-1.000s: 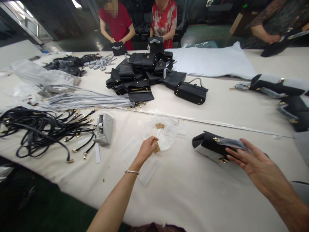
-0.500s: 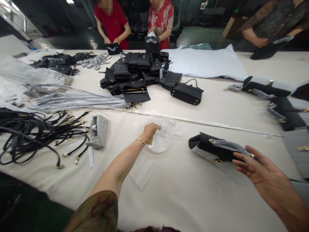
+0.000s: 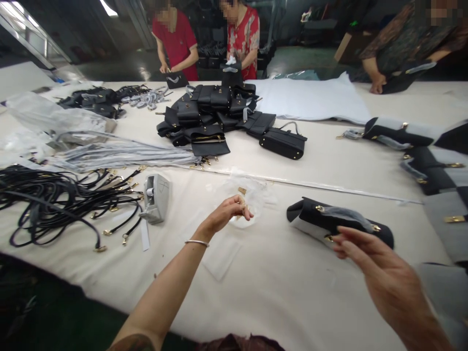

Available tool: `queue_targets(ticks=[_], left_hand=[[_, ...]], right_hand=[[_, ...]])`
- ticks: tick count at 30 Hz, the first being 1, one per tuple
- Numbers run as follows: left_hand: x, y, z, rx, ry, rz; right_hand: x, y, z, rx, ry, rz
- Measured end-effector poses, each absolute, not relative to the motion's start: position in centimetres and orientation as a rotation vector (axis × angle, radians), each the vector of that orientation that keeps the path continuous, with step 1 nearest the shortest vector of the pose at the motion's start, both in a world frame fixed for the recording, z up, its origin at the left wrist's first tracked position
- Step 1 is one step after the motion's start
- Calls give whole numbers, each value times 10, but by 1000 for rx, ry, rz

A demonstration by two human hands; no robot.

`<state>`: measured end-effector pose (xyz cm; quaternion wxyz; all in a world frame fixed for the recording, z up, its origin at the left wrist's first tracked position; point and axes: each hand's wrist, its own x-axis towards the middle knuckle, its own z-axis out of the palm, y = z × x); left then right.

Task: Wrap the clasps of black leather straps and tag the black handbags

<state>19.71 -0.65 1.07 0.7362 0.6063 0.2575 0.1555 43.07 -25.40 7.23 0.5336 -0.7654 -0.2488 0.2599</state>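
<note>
My left hand [image 3: 231, 209] hovers over a clear plastic bag [image 3: 252, 191] on the table, its fingers curled around something small that I cannot make out. A small gold-brown piece [image 3: 242, 190] lies on the plastic just beyond the fingers. On the right, a black handbag [image 3: 310, 214] with gold fittings lies on the table, its handle wrapped in clear film and pale wrapping around its lower side. My right hand [image 3: 369, 258] is at the bag's near side, fingers bent close to its gold clasp [image 3: 329, 238]; whether they touch it is unclear.
A grey tape dispenser [image 3: 157, 197] stands left of my left hand, beside black straps [image 3: 66, 200]. Wrapped straps [image 3: 127, 153] and a pile of black handbags [image 3: 215, 105] lie farther back. More bags [image 3: 424, 170] are at the right. Three people work across the table.
My left hand has drawn back from the plastic toward me and right, uncovering the gold-brown piece. My right hand has moved left to the bag's clasp, with its fingers drawn closer together.
</note>
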Motion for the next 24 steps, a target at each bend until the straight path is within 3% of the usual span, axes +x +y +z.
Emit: queue_targets(ticks=[7, 13, 20, 24], left_hand=[[226, -71, 49, 962, 222, 138], [245, -79, 50, 748, 258, 196], [251, -73, 23, 714, 431, 210], [250, -80, 18, 1012, 588, 284]], right_hand=[[377, -205, 79, -1717, -1223, 1060], [374, -219, 58, -1446, -849, 1543], [379, -240, 43, -1546, -530, 1425], [381, -244, 39, -1618, -510, 1354]])
